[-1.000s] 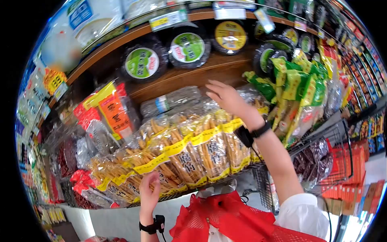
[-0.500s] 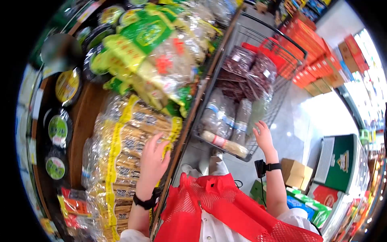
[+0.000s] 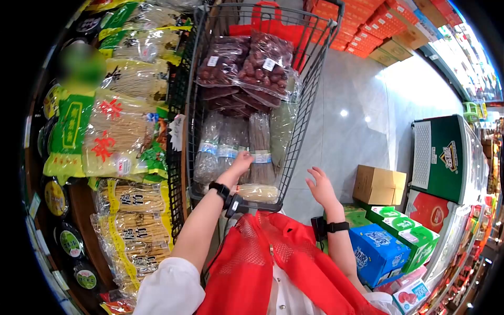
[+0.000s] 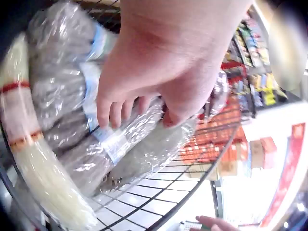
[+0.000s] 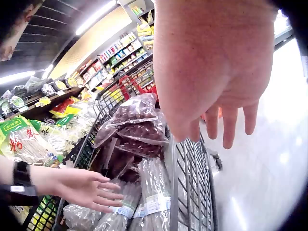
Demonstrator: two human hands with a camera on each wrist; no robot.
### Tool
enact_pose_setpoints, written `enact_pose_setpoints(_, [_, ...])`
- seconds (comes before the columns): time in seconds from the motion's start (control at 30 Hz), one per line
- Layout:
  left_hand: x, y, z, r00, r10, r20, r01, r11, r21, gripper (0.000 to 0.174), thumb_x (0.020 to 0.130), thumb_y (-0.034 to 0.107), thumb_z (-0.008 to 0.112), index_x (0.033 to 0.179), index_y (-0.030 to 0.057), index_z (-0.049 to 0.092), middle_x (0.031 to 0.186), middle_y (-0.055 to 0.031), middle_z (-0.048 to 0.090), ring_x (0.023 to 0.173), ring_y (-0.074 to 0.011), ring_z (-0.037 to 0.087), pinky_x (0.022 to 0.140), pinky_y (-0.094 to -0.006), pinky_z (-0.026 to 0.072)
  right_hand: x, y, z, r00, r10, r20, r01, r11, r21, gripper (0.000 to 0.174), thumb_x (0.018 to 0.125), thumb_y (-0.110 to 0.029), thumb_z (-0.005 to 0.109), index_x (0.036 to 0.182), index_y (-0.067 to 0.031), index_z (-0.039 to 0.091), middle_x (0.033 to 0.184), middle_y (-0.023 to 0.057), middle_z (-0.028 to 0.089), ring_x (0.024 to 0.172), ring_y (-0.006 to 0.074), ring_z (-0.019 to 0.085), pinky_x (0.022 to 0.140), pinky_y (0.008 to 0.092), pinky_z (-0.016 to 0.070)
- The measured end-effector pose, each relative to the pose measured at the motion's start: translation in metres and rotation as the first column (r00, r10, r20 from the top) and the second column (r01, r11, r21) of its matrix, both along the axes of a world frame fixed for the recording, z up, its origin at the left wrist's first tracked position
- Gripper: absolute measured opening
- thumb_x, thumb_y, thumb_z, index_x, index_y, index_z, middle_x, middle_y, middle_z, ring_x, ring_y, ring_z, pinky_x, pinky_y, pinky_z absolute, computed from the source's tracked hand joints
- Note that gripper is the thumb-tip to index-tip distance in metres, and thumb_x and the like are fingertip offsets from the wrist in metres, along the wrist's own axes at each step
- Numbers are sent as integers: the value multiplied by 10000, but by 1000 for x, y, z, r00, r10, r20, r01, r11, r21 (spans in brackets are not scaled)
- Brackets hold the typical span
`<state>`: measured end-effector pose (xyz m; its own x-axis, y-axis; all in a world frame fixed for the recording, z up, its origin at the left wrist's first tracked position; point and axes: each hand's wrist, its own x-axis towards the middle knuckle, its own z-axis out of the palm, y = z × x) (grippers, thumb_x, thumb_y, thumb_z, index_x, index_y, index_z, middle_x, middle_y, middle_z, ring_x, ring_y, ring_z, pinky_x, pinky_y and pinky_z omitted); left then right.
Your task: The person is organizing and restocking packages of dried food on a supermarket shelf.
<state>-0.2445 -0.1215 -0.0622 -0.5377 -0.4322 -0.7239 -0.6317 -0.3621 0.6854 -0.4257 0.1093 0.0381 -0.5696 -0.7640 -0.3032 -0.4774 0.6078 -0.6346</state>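
Note:
My left hand (image 3: 241, 161) reaches into the shopping cart (image 3: 307, 152), over clear bundles of greyish noodles (image 3: 261, 142) with blue-and-white bands. Its fingers are extended and grip nothing, as the right wrist view also shows of the left hand (image 5: 91, 189). At the cart's near end lies a pale noodle bundle (image 4: 53, 178) with red bands. Bags of dark red dates (image 3: 264, 60) are stacked farther in. Outside the cart's right side, my right hand (image 3: 322, 188) hangs with loosely spread fingers and holds nothing.
Shelves on the left carry yellow-green noodle bags (image 3: 113, 134), dried tofu stick packs (image 3: 136, 226) and round dark packages (image 3: 68, 241). On the right stand a cardboard box (image 3: 379, 185), blue cartons (image 3: 375, 254) and a green freezer (image 3: 438, 157). Red-orange boxes (image 3: 362, 31) are piled beyond the cart.
My view has swung right from the shelf to the cart. The left hand has moved from over the tofu stick packs into the cart; the right has left the shelf and hangs beside the cart.

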Motion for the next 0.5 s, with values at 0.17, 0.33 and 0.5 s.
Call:
enact_pose_setpoints(0.17, [-49, -4, -88, 945, 305, 119, -232, 880, -416, 768, 680, 295, 684, 1244, -80, 322, 1215, -256, 437, 1143, -368, 420, 968, -370, 344, -14, 24, -14, 998, -17, 60, 16, 1000, 4, 333, 831, -173, 547, 1119, -8, 524, 1219, 191, 467, 1089, 362, 467, 900, 380, 406])
enact_pose_setpoints(0.33, [-92, -20, -99, 933, 283, 222, -143, 859, -492, 950, 586, 389, 752, 1253, -100, 285, 1255, -280, 381, 1185, -371, 367, 987, -379, 318, -17, 70, -30, 986, -136, 94, 125, 986, 110, 329, 821, -152, 559, 1113, -2, 527, 1176, 183, 500, 1055, 343, 496, 871, 364, 420])
enact_pose_setpoints(0.5, [-108, -23, -62, 878, 241, 413, 45, 817, -574, 956, 560, 409, 765, 1226, -102, 307, 1201, -260, 453, 1145, -364, 424, 956, -384, 358, -14, 96, -36, 967, -211, 144, 187, 968, 167, 333, 814, -127, 565, 1116, 7, 522, 1136, 179, 525, 1000, 313, 534, 826, 350, 439])
